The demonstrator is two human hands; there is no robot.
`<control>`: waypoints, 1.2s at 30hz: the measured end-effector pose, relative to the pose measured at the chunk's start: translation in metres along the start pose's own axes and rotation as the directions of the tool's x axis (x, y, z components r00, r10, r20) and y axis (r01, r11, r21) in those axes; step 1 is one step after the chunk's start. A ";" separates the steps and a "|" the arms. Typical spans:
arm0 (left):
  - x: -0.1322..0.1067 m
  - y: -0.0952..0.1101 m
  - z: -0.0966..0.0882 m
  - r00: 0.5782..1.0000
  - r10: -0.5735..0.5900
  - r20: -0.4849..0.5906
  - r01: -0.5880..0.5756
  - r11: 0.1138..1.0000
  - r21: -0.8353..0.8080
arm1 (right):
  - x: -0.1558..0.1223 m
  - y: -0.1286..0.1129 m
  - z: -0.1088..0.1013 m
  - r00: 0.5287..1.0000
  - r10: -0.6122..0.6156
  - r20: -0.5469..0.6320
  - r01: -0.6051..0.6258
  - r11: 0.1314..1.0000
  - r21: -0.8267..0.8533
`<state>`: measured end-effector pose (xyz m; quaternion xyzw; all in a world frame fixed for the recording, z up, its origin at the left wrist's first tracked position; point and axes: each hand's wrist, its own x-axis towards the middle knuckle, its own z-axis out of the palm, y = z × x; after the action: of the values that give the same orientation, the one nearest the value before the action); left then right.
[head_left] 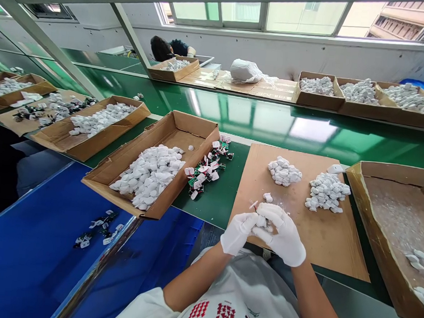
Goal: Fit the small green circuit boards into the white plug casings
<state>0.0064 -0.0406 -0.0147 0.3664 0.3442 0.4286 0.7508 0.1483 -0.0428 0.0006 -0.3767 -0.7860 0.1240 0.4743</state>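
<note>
Handwork Looks Midway

The gloved left hand (236, 234) pinches and the gloved right hand (286, 239) curls around small white pieces (263, 221), over the near part of a cardboard sheet (336, 247). The work seems unfinished: a left heap (284, 172) and a right heap (326, 192) lie farther off on the sheet. The left box (187, 124) holds a large pile; the right box (376, 243) shows only a few pieces. Which are done, I cannot tell.

One head-worn camera faces forward (and down), near above the bench (227, 194).
</note>
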 end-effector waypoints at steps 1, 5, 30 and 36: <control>0.000 0.002 0.000 1.000 -0.006 -0.005 0.006 1.000 0.029 | -0.001 0.000 0.000 1.000 -0.003 -0.025 0.003 1.000 -0.007; 0.001 0.014 -0.004 0.997 -0.015 0.070 0.001 0.980 0.198 | -0.004 0.002 0.001 0.996 -0.003 -0.085 0.004 1.000 0.008; 0.018 -0.008 0.008 0.940 0.265 -0.216 -0.272 0.962 -0.002 | -0.017 -0.009 0.025 0.875 0.248 -0.417 -0.318 0.942 -0.108; 0.009 -0.012 0.008 0.911 0.338 -0.236 -0.325 0.941 0.091 | -0.015 -0.016 0.027 0.925 0.209 -0.319 -0.242 0.968 -0.067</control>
<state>0.0207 -0.0391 -0.0228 0.3816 0.3788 0.5834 0.6086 0.1223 -0.0603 -0.0145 -0.5036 -0.6589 0.0759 0.5537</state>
